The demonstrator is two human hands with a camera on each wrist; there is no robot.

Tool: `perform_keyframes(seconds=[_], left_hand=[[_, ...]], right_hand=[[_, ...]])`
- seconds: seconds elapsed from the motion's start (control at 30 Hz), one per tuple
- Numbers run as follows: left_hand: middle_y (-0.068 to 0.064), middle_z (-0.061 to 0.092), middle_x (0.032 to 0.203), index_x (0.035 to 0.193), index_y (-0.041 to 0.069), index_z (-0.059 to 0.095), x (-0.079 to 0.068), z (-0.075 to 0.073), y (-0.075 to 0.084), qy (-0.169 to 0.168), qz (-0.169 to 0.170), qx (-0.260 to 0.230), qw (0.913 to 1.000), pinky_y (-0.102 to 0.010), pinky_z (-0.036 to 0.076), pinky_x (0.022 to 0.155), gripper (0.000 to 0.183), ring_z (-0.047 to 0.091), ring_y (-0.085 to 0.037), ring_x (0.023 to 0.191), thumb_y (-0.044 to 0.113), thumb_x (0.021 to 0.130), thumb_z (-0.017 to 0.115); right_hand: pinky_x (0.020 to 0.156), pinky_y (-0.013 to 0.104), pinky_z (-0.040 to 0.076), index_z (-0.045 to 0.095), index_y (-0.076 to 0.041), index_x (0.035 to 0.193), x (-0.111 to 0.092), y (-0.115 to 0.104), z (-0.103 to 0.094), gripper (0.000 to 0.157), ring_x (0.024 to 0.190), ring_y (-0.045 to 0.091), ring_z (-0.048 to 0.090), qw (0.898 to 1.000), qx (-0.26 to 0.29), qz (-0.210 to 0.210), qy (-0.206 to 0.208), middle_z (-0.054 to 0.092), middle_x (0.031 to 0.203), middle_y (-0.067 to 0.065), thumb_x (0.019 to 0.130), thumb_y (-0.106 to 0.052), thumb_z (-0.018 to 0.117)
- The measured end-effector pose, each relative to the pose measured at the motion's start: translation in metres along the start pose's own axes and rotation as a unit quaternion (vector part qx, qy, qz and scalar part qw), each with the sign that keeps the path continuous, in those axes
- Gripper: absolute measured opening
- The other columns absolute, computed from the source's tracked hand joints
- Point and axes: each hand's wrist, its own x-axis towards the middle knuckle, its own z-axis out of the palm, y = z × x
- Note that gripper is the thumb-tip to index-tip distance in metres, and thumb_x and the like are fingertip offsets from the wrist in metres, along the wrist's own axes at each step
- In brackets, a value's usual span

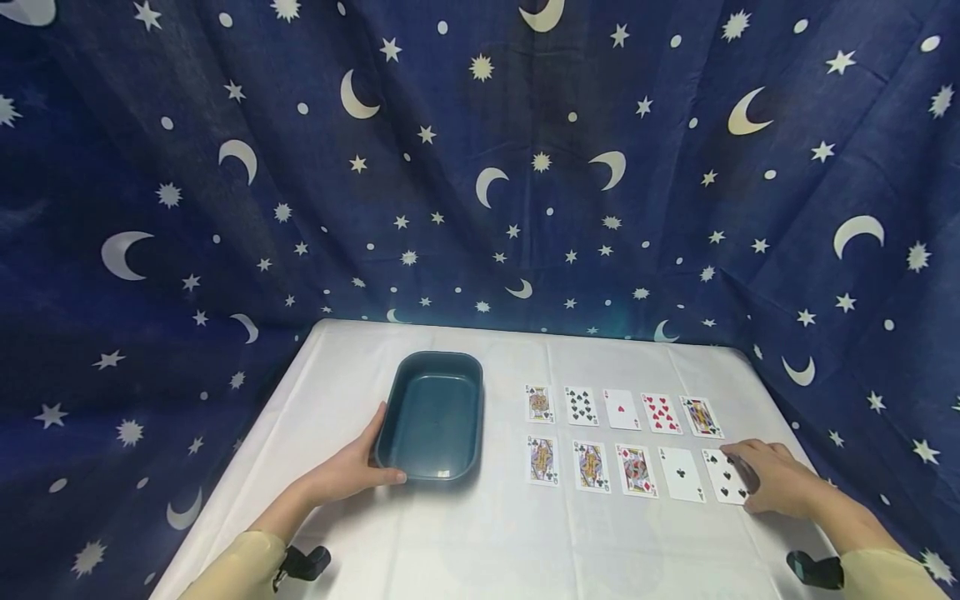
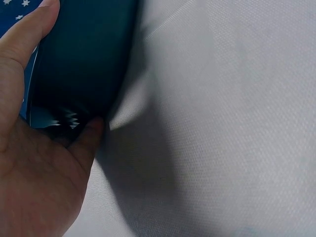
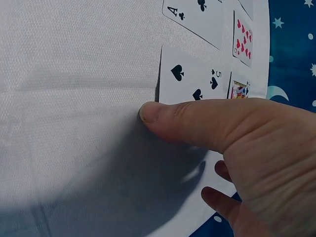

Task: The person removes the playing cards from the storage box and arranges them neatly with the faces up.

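Observation:
My left hand [image 1: 358, 472] grips the near left corner of a dark teal rectangular tray [image 1: 435, 425], its thumb at the front edge and fingers along the left side. The left wrist view shows that hand [image 2: 39, 163] against the outer wall of the tray [image 2: 89, 54]. At the right, my right hand [image 1: 783, 482] holds the five of spades [image 1: 724, 477] by its right side, thumb and a finger at the edges. In the right wrist view the thumb of my right hand [image 3: 237, 128] covers part of this five of spades [image 3: 185, 74].
Two rows of face-up playing cards lie on the white cloth-covered table [image 1: 480, 542]. The ace of clubs [image 1: 681, 475] is beside the five; the ace of hearts [image 1: 622, 410] is in the back row. A blue curtain [image 1: 480, 167] with moons and stars stands behind.

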Motion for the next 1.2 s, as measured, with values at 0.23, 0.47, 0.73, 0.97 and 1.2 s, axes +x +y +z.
perform_keyframes(seconds=[0.23, 0.47, 0.73, 0.97, 1.2], left_hand=[[-0.002, -0.004, 0.155, 0.149, 0.026, -0.009, -0.003, 0.001, 0.006, 0.005, -0.002, 0.001, 1.0, -0.05, 0.018, 0.108, 0.12, 0.006, -0.026, 0.14, 0.043, 0.069, 0.079], [-0.007, -0.004, 0.155, 0.149, 0.022, -0.01, -0.014, -0.004, 0.029, -0.005, -0.003, -0.013, 0.9999, -0.049, 0.017, 0.108, 0.12, 0.005, -0.028, 0.14, 0.04, 0.071, 0.079], [-0.003, -0.004, 0.155, 0.148, 0.03, -0.011, -0.008, 0.0, 0.014, 0.004, -0.002, -0.009, 1.0, -0.051, 0.017, 0.108, 0.119, 0.005, -0.027, 0.14, 0.038, 0.071, 0.08], [0.0, -0.005, 0.155, 0.147, 0.035, -0.011, -0.003, 0.001, 0.002, 0.003, 0.001, -0.015, 0.9999, -0.049, 0.018, 0.108, 0.121, 0.004, -0.025, 0.14, 0.043, 0.068, 0.081], [-0.011, 0.007, 0.154, 0.146, 0.035, -0.013, -0.008, -0.013, 0.005, 0.006, -0.007, -0.04, 0.9992, -0.05, 0.026, 0.105, 0.101, 0.022, -0.033, 0.136, 0.048, 0.083, 0.065]], right_hand=[[0.086, 0.07, 0.03, 0.048, -0.001, 0.129, 0.001, 0.0, 0.001, 0.097, 0.109, 0.048, 0.035, 1.0, 0.002, 0.009, -0.022, 0.04, 0.128, 0.025, 0.045, -0.028, 0.087], [0.085, 0.072, 0.029, 0.047, -0.002, 0.132, -0.001, -0.002, -0.001, 0.098, 0.112, 0.049, 0.031, 0.999, 0.012, 0.022, -0.033, 0.036, 0.131, 0.026, 0.046, -0.03, 0.087], [0.085, 0.072, 0.029, 0.046, -0.001, 0.131, -0.002, -0.004, -0.003, 0.099, 0.112, 0.05, 0.032, 0.999, 0.014, 0.019, -0.033, 0.037, 0.13, 0.026, 0.046, -0.03, 0.087], [0.084, 0.072, 0.028, 0.045, -0.001, 0.133, 0.001, -0.005, -0.004, 0.1, 0.113, 0.051, 0.03, 0.998, 0.019, 0.026, -0.047, 0.035, 0.131, 0.027, 0.047, -0.029, 0.087], [0.086, 0.072, 0.028, 0.044, 0.001, 0.133, 0.001, -0.004, -0.002, 0.086, 0.112, 0.052, 0.033, 0.999, 0.026, 0.016, -0.011, 0.04, 0.129, 0.029, 0.062, -0.031, 0.081]])
